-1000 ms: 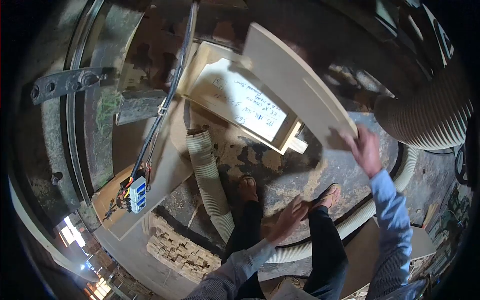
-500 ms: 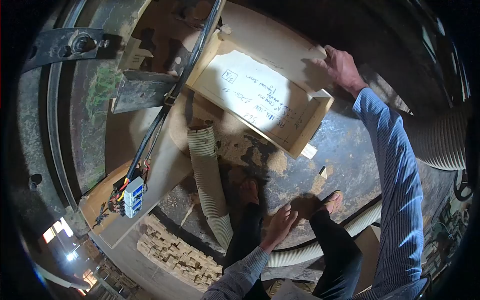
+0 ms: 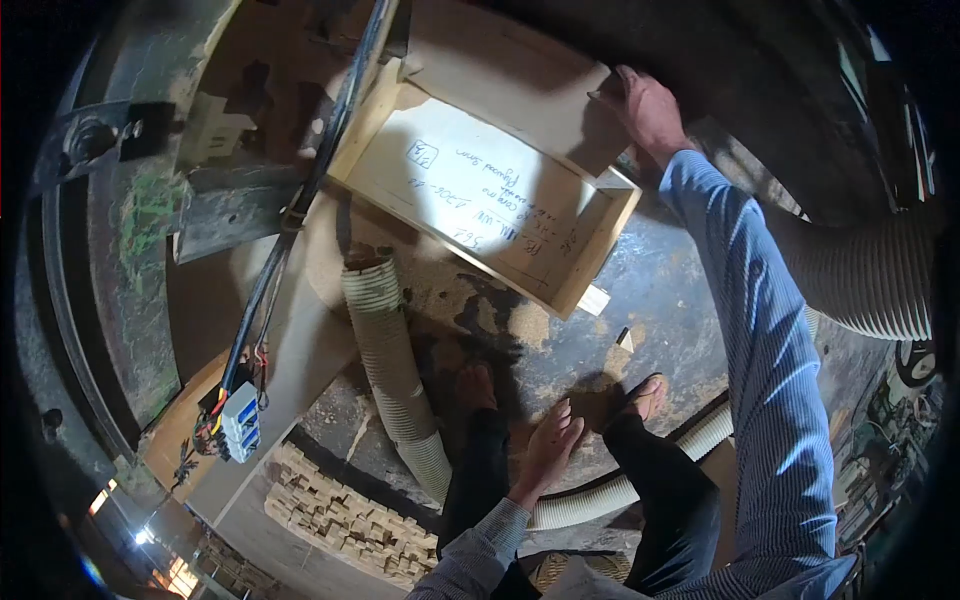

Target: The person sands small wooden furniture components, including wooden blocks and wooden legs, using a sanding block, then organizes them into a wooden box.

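Observation:
My right hand (image 3: 650, 115) is closed on the near right corner of a plain brown board (image 3: 505, 85), thumb and fingers at its edge. The board extends along the far side of a shallow wooden box (image 3: 455, 250). Lying in the box is a white sheet (image 3: 470, 185) with handwriting that includes "Plywood". Lower down, my left hand (image 3: 545, 455) hangs above the floor between my legs, fingers stretched out and nothing in them.
A ribbed hose (image 3: 395, 370) runs down left of my legs; a thicker one (image 3: 860, 275) is at right. Black cable (image 3: 335, 140) crosses left of the box to a grey socket block (image 3: 240, 425). Small wood blocks (image 3: 350, 520) are stacked lower left. Sawdust covers parts of the dark floor (image 3: 650, 270).
The whole view has shifted, so the box, hoses and cable appear further left. My right hand stays at the board's corner. My left hand still hangs low with its fingers extended.

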A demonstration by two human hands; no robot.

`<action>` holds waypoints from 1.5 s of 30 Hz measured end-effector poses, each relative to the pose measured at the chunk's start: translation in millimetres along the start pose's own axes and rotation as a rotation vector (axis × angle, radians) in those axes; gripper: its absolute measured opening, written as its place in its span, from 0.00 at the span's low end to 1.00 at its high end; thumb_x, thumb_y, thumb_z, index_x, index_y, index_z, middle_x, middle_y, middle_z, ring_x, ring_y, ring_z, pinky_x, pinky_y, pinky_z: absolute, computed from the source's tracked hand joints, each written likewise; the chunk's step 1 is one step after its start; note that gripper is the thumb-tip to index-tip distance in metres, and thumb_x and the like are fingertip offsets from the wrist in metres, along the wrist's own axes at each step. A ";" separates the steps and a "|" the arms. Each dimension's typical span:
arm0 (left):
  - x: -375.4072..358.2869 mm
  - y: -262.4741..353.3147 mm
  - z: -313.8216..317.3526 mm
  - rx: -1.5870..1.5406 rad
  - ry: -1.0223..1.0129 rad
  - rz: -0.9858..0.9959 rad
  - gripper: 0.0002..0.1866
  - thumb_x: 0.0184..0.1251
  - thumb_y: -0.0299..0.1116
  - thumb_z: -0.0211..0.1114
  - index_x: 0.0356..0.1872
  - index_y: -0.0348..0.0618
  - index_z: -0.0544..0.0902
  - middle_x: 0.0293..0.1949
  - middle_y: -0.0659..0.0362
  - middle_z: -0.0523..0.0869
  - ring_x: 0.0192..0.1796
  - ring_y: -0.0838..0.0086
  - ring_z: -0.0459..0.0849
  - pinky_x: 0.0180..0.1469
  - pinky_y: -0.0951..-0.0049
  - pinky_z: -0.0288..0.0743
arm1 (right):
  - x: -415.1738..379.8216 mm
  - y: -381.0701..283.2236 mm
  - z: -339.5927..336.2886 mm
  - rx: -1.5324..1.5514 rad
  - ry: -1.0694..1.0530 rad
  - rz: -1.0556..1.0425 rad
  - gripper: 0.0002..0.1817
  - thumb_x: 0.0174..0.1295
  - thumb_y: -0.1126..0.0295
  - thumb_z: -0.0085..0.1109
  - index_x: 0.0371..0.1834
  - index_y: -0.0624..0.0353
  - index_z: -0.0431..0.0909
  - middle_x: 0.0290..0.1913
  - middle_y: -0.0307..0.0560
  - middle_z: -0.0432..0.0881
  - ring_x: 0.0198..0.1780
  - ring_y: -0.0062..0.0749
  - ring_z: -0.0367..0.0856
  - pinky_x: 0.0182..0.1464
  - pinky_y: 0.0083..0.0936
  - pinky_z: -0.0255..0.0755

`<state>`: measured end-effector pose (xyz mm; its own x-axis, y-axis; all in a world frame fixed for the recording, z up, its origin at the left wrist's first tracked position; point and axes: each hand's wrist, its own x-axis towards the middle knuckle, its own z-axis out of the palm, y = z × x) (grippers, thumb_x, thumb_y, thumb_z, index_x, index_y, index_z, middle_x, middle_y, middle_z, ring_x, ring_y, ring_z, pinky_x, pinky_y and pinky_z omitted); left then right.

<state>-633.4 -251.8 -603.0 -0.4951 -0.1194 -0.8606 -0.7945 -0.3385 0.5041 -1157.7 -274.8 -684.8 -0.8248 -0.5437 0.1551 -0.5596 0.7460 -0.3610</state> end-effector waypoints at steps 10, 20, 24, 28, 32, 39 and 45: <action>6.7 11.0 -7.0 0.033 0.046 -0.003 0.29 0.77 0.39 0.64 0.72 0.33 0.69 0.66 0.44 0.79 0.67 0.62 0.80 0.67 0.66 0.74 | -23.3 -14.1 29.5 -0.087 -0.098 -0.102 0.19 0.66 0.65 0.58 0.59 0.57 0.75 0.55 0.56 0.80 0.56 0.55 0.81 0.58 0.46 0.77; 178.0 114.9 -119.8 0.185 0.462 0.433 0.38 0.77 0.44 0.62 0.78 0.33 0.58 0.71 0.40 0.70 0.71 0.53 0.73 0.74 0.61 0.65 | -63.8 -37.2 15.8 0.225 -0.187 -0.011 0.18 0.73 0.56 0.55 0.52 0.60 0.76 0.46 0.64 0.85 0.49 0.64 0.83 0.51 0.53 0.77; 244.1 165.3 -142.5 -0.116 0.655 0.402 0.35 0.68 0.34 0.67 0.72 0.33 0.65 0.63 0.42 0.78 0.65 0.57 0.78 0.64 0.62 0.72 | -66.2 -32.6 -8.8 0.232 -0.193 -0.059 0.21 0.74 0.54 0.55 0.50 0.64 0.76 0.48 0.67 0.83 0.50 0.64 0.82 0.52 0.50 0.77; 278.5 135.7 -159.2 -0.185 0.544 0.329 0.24 0.63 0.20 0.55 0.63 0.31 0.70 0.57 0.43 0.81 0.61 0.58 0.81 0.63 0.62 0.73 | -72.8 -24.8 -37.6 0.217 -0.195 0.034 0.20 0.73 0.55 0.58 0.50 0.64 0.77 0.45 0.65 0.84 0.46 0.61 0.84 0.49 0.46 0.79; 260.4 144.2 -147.9 -0.169 0.661 0.272 0.25 0.64 0.17 0.54 0.64 0.29 0.67 0.60 0.41 0.79 0.64 0.55 0.80 0.66 0.61 0.72 | -63.4 -11.4 -47.9 0.267 -0.084 0.004 0.20 0.72 0.55 0.60 0.49 0.63 0.79 0.39 0.60 0.84 0.36 0.47 0.86 0.40 0.37 0.80; 269.7 133.6 -148.1 -0.071 0.696 0.251 0.25 0.65 0.17 0.53 0.65 0.28 0.67 0.62 0.38 0.78 0.67 0.51 0.78 0.69 0.58 0.70 | -42.3 -13.6 -51.1 0.271 -0.095 0.034 0.20 0.72 0.54 0.61 0.50 0.63 0.79 0.39 0.57 0.84 0.33 0.44 0.83 0.38 0.35 0.78; 269.8 136.1 -148.9 -0.023 0.746 0.242 0.21 0.65 0.20 0.56 0.61 0.30 0.72 0.58 0.43 0.80 0.59 0.59 0.80 0.60 0.63 0.74 | -19.5 -7.7 -36.5 0.240 -0.096 -0.061 0.21 0.72 0.52 0.59 0.51 0.62 0.79 0.43 0.59 0.85 0.38 0.51 0.85 0.44 0.40 0.79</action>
<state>-822.8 -469.0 -777.3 -0.2799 -0.7853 -0.5522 -0.6828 -0.2415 0.6896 -1140.3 -255.9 -651.5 -0.7723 -0.6274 0.0995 -0.5634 0.6041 -0.5635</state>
